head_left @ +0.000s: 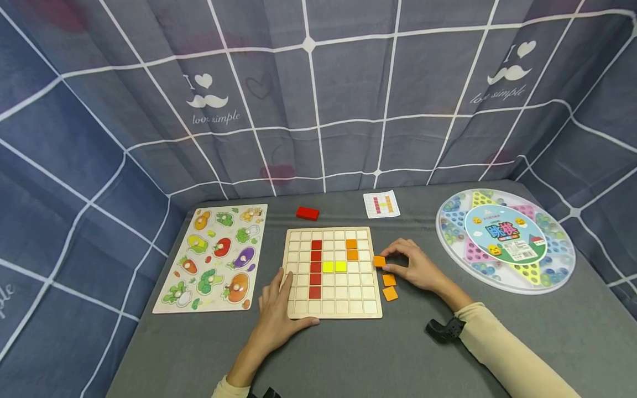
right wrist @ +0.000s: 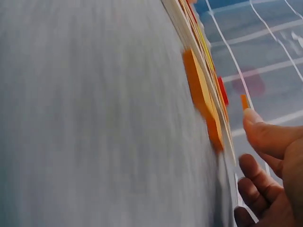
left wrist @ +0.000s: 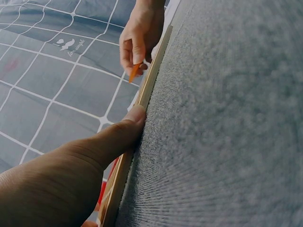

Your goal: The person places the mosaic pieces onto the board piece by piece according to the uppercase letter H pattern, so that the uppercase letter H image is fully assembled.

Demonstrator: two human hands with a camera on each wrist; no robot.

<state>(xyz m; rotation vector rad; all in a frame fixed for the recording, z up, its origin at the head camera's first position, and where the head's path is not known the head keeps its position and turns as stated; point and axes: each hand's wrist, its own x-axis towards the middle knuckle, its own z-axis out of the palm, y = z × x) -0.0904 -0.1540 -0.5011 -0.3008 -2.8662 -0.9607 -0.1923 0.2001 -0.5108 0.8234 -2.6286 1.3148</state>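
A pale wooden grid board [head_left: 301, 308] lies on the grey table, bearing a column of red tiles [head_left: 316, 267], two yellow tiles [head_left: 334, 266] and two orange tiles [head_left: 352, 250]. Along the board's lower left corner rests my left hand [head_left: 275, 315], its fingers straight beside the left edge and its thumb against the near edge. My right hand [head_left: 415, 266] pinches an orange square tile [head_left: 380, 261] between thumb and fingers, lifted at the board's right edge; the left wrist view shows this tile [left wrist: 134, 72] too. Two loose orange tiles [head_left: 390, 287] lie just below that hand.
A red block [head_left: 307, 213] and a small pattern card [head_left: 381, 204] lie behind the board. On the left is a vegetable puzzle board [head_left: 215, 257]; on the right, a round Chinese checkers set [head_left: 505, 240]. A grid-patterned curtain [head_left: 348, 99] surrounds the table.
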